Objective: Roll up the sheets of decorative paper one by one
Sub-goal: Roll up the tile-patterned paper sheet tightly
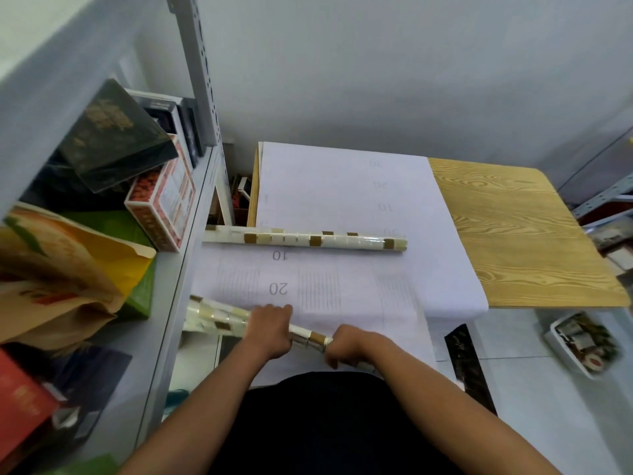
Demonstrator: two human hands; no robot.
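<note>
A finished roll of white and brown tile-patterned decorative paper [308,238] lies crosswise on the table, on flat white sheets [342,186] whose backs show printed numbers. Closer to me, a second sheet of the same pattern [219,315] is partly rolled, its left end still loose and wide. My left hand [270,329] grips this roll near its middle. My right hand [349,344] grips its right end, fingers curled round it. Between the hands a short stretch of tight roll [311,337] shows.
A wooden table top [520,234] lies bare on the right. A grey shelf [191,269] on the left holds boxes, a red-white carton [161,214] and paper bags [68,269]. A dark strip [469,365] and a tray of small items [579,344] sit on the floor at right.
</note>
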